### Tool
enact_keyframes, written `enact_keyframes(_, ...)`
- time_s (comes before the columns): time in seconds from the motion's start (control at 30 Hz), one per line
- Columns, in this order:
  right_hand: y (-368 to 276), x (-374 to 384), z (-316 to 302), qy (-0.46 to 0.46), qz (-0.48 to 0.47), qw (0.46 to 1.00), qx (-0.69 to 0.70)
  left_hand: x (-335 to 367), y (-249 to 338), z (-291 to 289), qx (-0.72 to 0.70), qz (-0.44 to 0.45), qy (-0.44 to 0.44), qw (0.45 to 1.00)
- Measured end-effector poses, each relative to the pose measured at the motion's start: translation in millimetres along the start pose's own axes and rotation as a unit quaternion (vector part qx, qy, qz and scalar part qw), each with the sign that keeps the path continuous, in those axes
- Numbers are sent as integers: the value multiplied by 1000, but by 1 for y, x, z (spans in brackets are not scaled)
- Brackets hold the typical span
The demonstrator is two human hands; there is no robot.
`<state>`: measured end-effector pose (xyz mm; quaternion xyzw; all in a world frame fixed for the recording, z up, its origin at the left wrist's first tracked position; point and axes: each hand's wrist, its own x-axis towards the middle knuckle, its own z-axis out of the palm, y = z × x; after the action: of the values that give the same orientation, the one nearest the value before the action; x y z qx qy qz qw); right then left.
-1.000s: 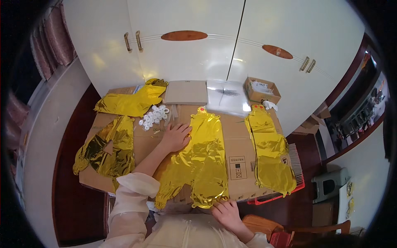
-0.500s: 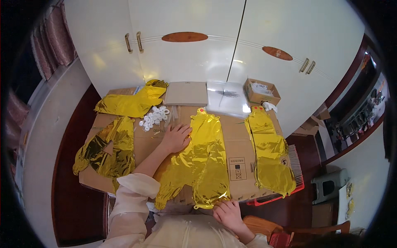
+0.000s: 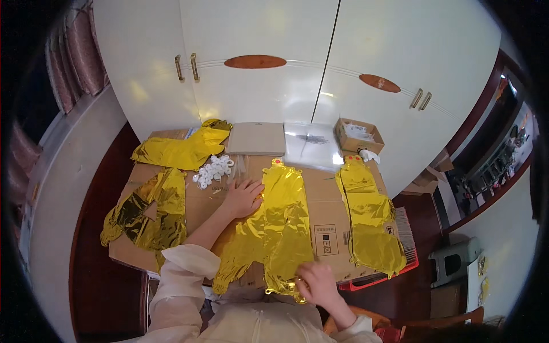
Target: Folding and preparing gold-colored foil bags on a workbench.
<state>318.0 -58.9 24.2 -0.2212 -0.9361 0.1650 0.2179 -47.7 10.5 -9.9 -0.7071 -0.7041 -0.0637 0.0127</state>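
A deflated gold foil balloon [image 3: 281, 217] lies flat in the middle of the cardboard-covered table, with a small red spot at its far tip. My left hand [image 3: 245, 199] rests with fingers stretched out on its left edge. At the near end, the fingers of my right hand [image 3: 318, 284] are curled in at the balloon's lower right corner, where the foil is crumpled and tugged; slight blur softens that hand. To the right lies another flat gold foil balloon [image 3: 370, 217], with red spots at its far end.
More gold foil lies at the left, one crumpled piece [image 3: 151, 211] and one smoother piece [image 3: 180, 147]. White rings [image 3: 214, 171] are heaped nearby. Behind are a cardboard stack [image 3: 257, 138], clear plastic sleeves [image 3: 313, 146] and an open box [image 3: 360, 135]. A red basket [image 3: 377, 278] holds thin sticks.
My right hand has moved up and slightly right, from the balloon's near edge onto its lower right corner, which is now more crumpled. My left hand stays on the left edge.
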Motion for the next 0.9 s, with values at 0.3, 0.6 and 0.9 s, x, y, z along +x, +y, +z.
enact_keyframes(0.3,78,98,29,22,63,998,1,4,-1,-5,-30,-6,-14,999)
enact_keyframes(0.6,141,199,49,-19,45,998,-47,7,-10,3,-51,2,-14,999)
enact_keyframes(0.9,159,213,59,-92,32,992,-85,6,-18,-2,-78,31,-26,996)
